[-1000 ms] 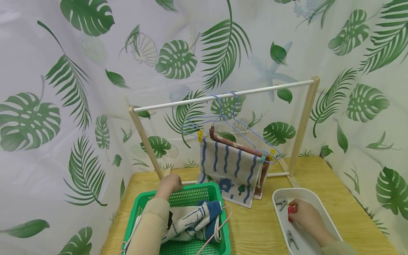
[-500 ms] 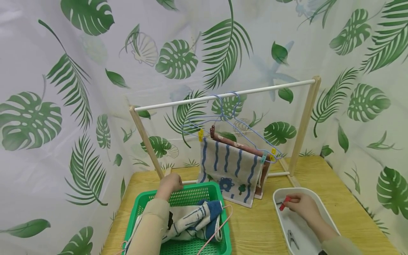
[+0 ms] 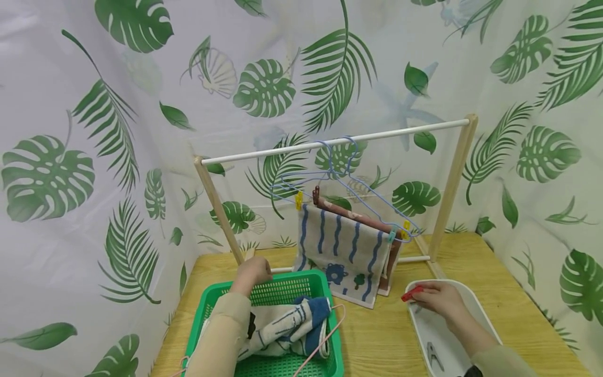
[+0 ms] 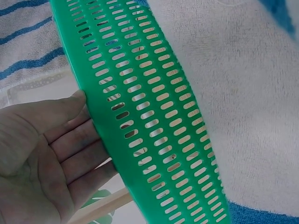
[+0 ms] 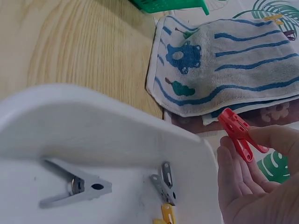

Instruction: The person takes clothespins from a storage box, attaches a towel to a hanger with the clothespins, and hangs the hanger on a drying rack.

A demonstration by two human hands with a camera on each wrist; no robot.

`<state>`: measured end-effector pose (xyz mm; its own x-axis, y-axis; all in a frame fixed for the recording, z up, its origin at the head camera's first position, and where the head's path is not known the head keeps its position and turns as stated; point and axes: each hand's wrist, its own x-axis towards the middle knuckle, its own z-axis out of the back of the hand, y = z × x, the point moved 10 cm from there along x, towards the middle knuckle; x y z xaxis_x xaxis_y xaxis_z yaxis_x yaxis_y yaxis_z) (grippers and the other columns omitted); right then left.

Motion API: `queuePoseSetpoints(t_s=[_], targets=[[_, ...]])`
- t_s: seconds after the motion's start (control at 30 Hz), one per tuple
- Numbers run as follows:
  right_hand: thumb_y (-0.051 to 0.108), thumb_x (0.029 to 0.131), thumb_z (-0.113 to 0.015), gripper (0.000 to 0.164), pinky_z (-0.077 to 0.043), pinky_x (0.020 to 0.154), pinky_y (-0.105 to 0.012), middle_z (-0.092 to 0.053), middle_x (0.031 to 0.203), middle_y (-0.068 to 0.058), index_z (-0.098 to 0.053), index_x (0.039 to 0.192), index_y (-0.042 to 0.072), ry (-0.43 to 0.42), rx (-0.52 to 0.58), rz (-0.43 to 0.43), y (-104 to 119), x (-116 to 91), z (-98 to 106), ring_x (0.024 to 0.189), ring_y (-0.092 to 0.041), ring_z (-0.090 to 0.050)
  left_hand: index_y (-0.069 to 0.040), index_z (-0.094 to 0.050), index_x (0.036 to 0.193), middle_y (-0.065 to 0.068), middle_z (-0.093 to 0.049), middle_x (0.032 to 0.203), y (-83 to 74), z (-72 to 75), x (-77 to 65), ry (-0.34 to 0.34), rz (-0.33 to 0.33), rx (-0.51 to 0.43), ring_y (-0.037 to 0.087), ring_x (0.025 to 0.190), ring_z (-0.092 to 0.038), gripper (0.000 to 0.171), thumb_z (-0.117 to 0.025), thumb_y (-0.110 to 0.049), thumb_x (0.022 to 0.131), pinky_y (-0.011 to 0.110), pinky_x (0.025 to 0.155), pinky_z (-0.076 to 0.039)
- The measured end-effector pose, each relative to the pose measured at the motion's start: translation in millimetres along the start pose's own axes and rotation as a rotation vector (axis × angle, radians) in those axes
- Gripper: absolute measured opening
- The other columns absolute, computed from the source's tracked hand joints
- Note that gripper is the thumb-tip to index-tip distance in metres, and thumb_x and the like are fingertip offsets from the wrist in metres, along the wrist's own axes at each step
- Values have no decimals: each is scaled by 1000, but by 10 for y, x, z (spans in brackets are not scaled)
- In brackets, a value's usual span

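At the back rim of the green basket, my left hand holds the edge. In the left wrist view its thumb touches the rim and the fingers pass behind it. Inside the basket lies a bunched white-and-blue towel. My right hand pinches a red clothespin above the near-left edge of the white bin. Grey clothespins and a yellow clothespin lie in that bin. A striped bear towel hangs in front of a brown cloth.
A wooden rack with a white rod stands at the back. Blue hangers hang from it, with clothespins on the cloths. A pink hanger sticks out over the basket's right side. Leaf-print curtain surrounds the wooden table.
My right hand has lifted the red clothespin up from inside the white bin and moved it left, to the bin's edge. My left hand stays on the basket rim.
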<state>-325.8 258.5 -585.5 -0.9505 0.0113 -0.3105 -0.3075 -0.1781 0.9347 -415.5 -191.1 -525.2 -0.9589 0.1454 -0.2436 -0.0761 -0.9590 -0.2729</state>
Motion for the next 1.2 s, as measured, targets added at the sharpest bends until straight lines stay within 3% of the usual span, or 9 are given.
queuePoseSetpoints(t_s=[0.17,0.4,0.77,1.2], targets=[[-1,103,-63,60,-66,80,-21,-78,99,2,-35,148,-28,30,65,16,65,-10,-82,80,1,-74,-7,-82,97,7,-80,100,1,-10,9,3,6,3,28,94,-75,8,-80,-16,96,48,89,-64],[4,103,-67,61,-66,82,-22,-77,101,3,-40,151,-21,47,73,15,164,-34,-200,82,1,-74,-7,-82,99,8,-80,103,16,-24,61,4,8,2,28,97,-75,9,-80,-15,96,49,91,-64],[2,104,-63,61,-65,84,-19,-74,103,6,-35,151,-24,115,117,41,325,-91,-360,88,1,-73,-5,-81,99,9,-79,99,-19,-20,16,-19,4,7,26,90,-74,9,-79,-14,97,47,87,-64],[0,102,-66,62,-65,83,-19,-75,100,6,-35,150,-25,119,203,46,381,-63,-428,88,-1,-75,-4,-80,96,8,-78,93,-24,-25,8,-36,-2,17,23,83,-71,8,-78,-13,97,44,81,-64]])
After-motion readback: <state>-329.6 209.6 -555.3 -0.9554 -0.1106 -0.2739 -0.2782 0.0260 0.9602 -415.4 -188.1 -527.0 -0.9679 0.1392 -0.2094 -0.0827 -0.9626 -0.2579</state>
